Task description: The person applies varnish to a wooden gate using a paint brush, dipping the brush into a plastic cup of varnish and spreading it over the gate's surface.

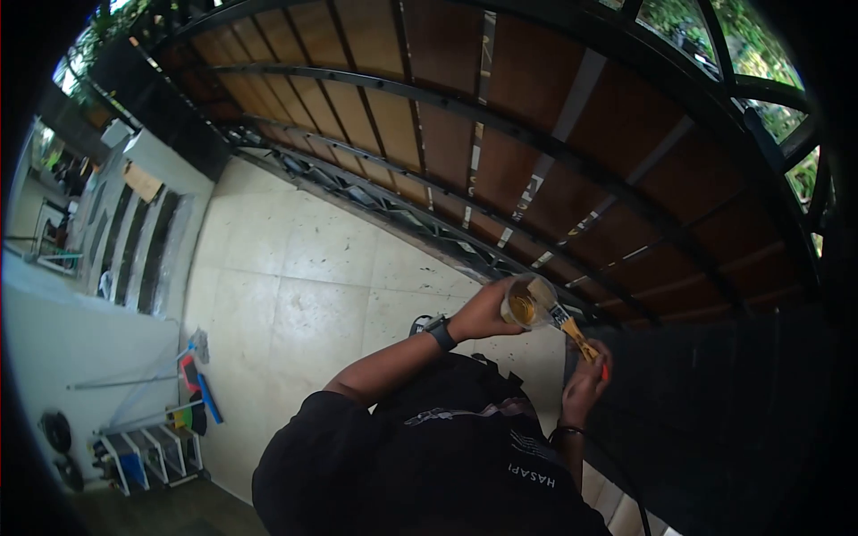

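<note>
A clear plastic cup with some amber liquid in it is in my left hand, the fingers wrapped round its side. My right hand grips the wooden handle of a paintbrush. The brush's bristles are at the cup's rim, on its right side; whether they touch the liquid is hard to tell. Both hands are in front of my body, close to a large gate of brown wooden panels in a black metal frame.
Pale floor tiles lie below. Steps with a piece of cardboard are at the left. A folding ladder, a blue-headed broom and a mop stand by the left wall.
</note>
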Action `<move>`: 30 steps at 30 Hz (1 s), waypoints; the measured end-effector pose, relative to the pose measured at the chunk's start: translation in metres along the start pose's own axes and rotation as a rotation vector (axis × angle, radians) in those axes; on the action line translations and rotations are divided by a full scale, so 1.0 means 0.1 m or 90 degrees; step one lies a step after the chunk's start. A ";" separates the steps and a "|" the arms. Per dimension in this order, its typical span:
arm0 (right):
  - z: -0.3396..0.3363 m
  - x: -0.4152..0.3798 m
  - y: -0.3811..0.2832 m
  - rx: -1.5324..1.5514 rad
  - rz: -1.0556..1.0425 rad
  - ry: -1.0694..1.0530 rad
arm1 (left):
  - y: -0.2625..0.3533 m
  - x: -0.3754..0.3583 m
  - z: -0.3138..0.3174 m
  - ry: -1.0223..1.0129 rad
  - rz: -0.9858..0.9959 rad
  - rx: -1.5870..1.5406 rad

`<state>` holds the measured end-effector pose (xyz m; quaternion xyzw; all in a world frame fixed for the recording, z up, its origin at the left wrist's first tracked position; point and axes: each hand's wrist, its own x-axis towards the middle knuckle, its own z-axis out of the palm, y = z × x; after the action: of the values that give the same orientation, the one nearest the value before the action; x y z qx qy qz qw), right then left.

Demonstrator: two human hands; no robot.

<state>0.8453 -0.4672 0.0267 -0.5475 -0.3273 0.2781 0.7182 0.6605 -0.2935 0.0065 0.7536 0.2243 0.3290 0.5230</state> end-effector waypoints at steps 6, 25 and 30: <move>0.77 0.44 -0.19 -0.275 -0.166 -0.105 | -0.39 0.34 -0.73 0.004 0.000 0.030; 0.87 1.80 -0.72 -0.491 -0.406 -0.057 | -0.34 2.08 -0.69 0.074 0.133 -0.055; 0.69 1.78 -0.55 -0.379 -0.344 -0.047 | -0.50 2.07 -0.53 0.082 0.123 -0.056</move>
<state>0.9064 -0.3037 0.1220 -0.6156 -0.5514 -0.0079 0.5629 0.7639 -0.1010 0.0264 0.7254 0.1691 0.4350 0.5059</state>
